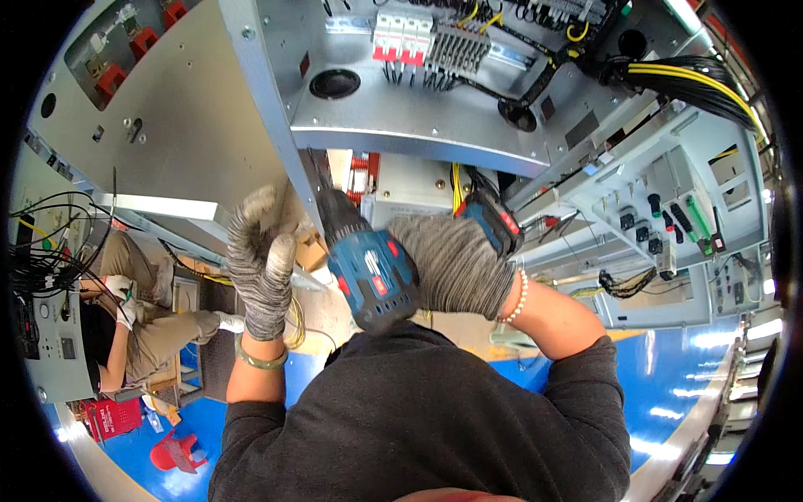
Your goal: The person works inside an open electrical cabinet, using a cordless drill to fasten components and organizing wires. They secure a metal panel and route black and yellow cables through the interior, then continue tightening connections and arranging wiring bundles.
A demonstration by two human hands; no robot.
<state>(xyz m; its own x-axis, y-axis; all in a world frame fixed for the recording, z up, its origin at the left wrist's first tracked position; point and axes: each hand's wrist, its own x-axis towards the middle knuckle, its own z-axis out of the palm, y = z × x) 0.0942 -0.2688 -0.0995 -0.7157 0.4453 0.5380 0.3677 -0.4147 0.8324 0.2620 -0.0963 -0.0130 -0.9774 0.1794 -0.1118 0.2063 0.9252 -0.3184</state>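
My right hand (456, 266), in a grey knitted glove, is wrapped round the handle of a blue and black cordless drill (372, 272). Its battery sticks out beyond my fist on the right. The drill's nose points away from me, toward the grey metal upright (276, 109) of an electrical cabinet. Whether the bit touches the metal I cannot tell. My left hand (263, 263), gloved alike, is raised to the left of the drill. Its thumb stands apart from the fingers, and nothing shows in it.
Red-and-white circuit breakers (401, 40) and a terminal block (458, 50) sit inside the cabinet. A black and yellow cable bundle (694, 79) runs along the right. At left, a person (138, 309) in white gloves sits among loose black wires. A red stool (176, 453) stands on the blue floor.
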